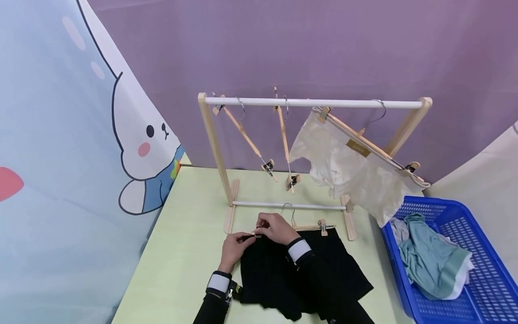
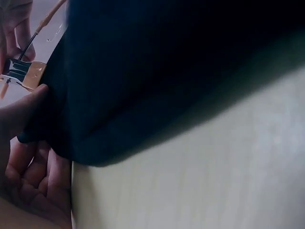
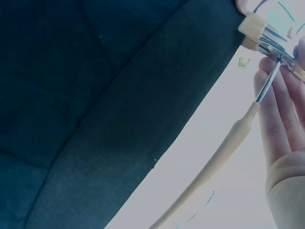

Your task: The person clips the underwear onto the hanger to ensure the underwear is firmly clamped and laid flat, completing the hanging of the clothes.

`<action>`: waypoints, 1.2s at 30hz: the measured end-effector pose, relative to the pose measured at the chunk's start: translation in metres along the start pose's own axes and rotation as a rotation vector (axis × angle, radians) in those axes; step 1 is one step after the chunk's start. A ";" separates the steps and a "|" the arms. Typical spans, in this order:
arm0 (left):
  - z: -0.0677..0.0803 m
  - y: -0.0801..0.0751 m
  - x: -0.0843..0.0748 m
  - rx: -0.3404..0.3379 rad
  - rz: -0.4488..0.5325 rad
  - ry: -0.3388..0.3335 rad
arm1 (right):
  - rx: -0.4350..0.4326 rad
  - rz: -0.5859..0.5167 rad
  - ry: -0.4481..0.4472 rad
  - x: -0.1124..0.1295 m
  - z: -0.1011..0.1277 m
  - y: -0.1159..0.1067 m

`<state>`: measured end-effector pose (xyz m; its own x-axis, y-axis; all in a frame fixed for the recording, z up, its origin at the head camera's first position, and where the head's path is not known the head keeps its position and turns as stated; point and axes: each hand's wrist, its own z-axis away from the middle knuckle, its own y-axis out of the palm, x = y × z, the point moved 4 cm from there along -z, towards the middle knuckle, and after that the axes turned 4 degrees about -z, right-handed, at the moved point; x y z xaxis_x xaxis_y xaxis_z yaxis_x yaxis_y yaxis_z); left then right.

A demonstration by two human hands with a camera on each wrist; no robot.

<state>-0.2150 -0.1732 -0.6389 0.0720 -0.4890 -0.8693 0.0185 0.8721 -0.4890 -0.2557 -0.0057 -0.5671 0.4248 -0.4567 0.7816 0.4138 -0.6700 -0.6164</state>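
A black garment [image 1: 283, 274] lies flat on the pale green table [image 1: 186, 252]. Along its top edge lies a wooden clip hanger [image 1: 311, 227]. My left hand [image 1: 236, 245] pinches the garment's top left corner, thumb over the dark cloth [image 2: 143, 71]. My right hand [image 1: 272, 227] pinches the hanger's left clip [image 2: 21, 74] right beside that corner. In the right wrist view the fingers [image 3: 281, 105] lie around the clip [image 3: 259, 31] at the end of the wooden bar [image 3: 224, 152]. The hanger's right clip [image 1: 322, 226] sits on the waistband.
Behind the hands stands a wooden rack [image 1: 311, 103] with a white rod. On it hang two bare clip hangers [image 1: 248, 137] and a cream garment [image 1: 352, 168]. A blue basket [image 1: 437, 203] with several clothes stands at the right. Printed backdrops close the left and back.
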 end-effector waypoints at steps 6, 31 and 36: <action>-0.001 0.001 0.003 0.029 0.038 -0.001 | 0.002 -0.001 0.000 -0.003 -0.002 0.001; 0.001 0.002 0.008 0.047 0.182 0.030 | 0.093 0.010 0.014 -0.010 -0.003 0.008; 0.000 0.002 0.006 0.061 0.174 0.040 | 0.058 -0.009 -0.017 -0.014 -0.002 0.009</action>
<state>-0.2146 -0.1738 -0.6450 0.0401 -0.3298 -0.9432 0.0699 0.9426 -0.3266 -0.2595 -0.0070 -0.5831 0.4344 -0.4402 0.7858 0.4632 -0.6390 -0.6141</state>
